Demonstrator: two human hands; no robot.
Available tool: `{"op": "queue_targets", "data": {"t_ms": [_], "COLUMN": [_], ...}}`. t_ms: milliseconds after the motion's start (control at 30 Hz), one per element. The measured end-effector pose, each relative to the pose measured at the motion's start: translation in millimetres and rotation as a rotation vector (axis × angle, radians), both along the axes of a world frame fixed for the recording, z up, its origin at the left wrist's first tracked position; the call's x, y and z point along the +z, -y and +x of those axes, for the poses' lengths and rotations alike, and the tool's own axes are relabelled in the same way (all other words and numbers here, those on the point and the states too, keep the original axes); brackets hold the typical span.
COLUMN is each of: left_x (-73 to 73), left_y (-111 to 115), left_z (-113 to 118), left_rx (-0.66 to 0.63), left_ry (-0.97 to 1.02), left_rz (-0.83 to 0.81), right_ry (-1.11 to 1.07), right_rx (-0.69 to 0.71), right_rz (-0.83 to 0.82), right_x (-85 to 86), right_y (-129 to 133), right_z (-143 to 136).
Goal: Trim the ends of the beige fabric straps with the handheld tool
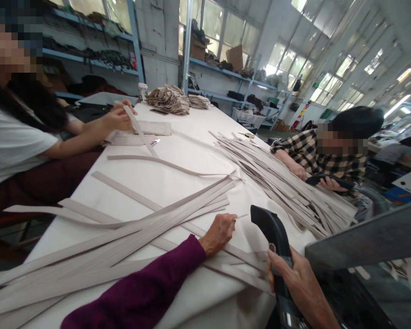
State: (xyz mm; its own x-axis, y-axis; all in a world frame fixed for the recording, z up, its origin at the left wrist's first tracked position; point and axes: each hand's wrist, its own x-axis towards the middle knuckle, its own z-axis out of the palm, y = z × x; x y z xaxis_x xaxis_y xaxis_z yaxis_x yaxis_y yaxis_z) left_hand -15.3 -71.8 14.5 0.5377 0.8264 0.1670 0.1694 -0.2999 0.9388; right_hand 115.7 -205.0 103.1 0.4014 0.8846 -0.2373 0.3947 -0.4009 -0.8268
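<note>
My left hand point(221, 233), at the end of a purple sleeve, is closed above the middle of the table, with the fingers pinched together. A thin pale sliver point(241, 215) sticks out from its fingertips; whether it is thread or strip I cannot tell. Wrapped around a black curved vacuum nozzle point(272, 226) is my right hand point(299, 278), at the table's near right edge. The nozzle's mouth points up and left, close to my left hand. Long grey-beige fabric strips point(130, 237) fan out across the cloth beneath and left of my left arm.
A co-worker point(335, 146) at the right holds a similar black nozzle point(329, 181) beside a second strip pile point(270, 178). At the left, another person's hands point(121, 119) lift a strip. Bundled pieces point(169, 99) lie at the table's far end. A metal beam point(366, 233) borders my right side.
</note>
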Motion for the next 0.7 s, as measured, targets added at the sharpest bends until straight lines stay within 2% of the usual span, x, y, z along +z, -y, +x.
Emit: {"op": "queue_targets", "data": {"t_ms": [67, 133, 233, 333, 467, 600, 700], "left_x": [-0.7, 0.4, 3.5, 4.9, 2.9, -1.1, -2.1], "left_y": [-5, -10, -13, -12, -9, -5, -6], "left_z": [0, -1, -4, -5, -5, -5, -6], "left_rx": [-0.009, -0.070, -0.185, -0.219, -0.302, -0.388, -0.374], "left_ry": [0.184, 0.355, 0.508, 0.557, 0.500, 0.396, 0.355], "left_rz": [-0.324, -0.622, -0.825, -0.842, -0.770, -0.704, -0.752], "right_ry": [0.023, 0.026, 0.021, -0.014, -0.066, -0.022, -0.010], "right_rx": [0.011, 0.021, 0.035, 0.092, 0.146, 0.154, 0.118], "right_rz": [0.007, 0.008, -0.009, -0.063, -0.093, -0.024, 0.009], "right_x": [0.4, 0.2, -0.9, -2.1, -2.2, -4.8, -7.9], "right_y": [4, 6, 7, 4, -4, -21, -30], "right_z": [-2, -5, -12, -21, -26, -19, -10]}}
